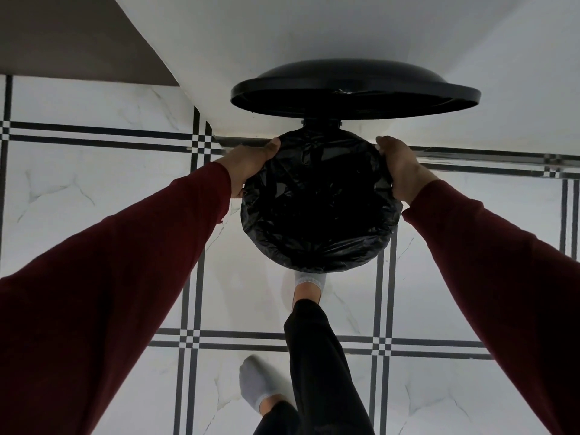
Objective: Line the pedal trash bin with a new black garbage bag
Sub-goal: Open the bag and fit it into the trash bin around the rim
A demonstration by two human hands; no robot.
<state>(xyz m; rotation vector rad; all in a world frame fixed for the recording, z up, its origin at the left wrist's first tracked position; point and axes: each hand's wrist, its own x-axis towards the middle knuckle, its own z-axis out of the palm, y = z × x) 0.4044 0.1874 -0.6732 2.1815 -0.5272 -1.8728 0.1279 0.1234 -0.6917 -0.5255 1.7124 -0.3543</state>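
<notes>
A round pedal bin stands on the tiled floor against the wall, its black lid (pixel 354 89) raised. A black garbage bag (pixel 320 199) lines the opening, its crinkled edge folded over the bin's rim. My left hand (pixel 251 164) grips the bag's edge at the left side of the rim. My right hand (pixel 398 166) grips it at the right side. The fingers of both hands curl under the bag's edge and are hidden. My right foot (pixel 309 285) in a grey sock reaches under the bin's front, where the pedal is hidden.
White marble-look floor tiles (pixel 103 189) with black stripe borders surround the bin. A white wall (pixel 282 32) rises behind it, with a darker panel (pixel 72 36) at the upper left. My left foot (pixel 255 384) stands on the floor near the bottom.
</notes>
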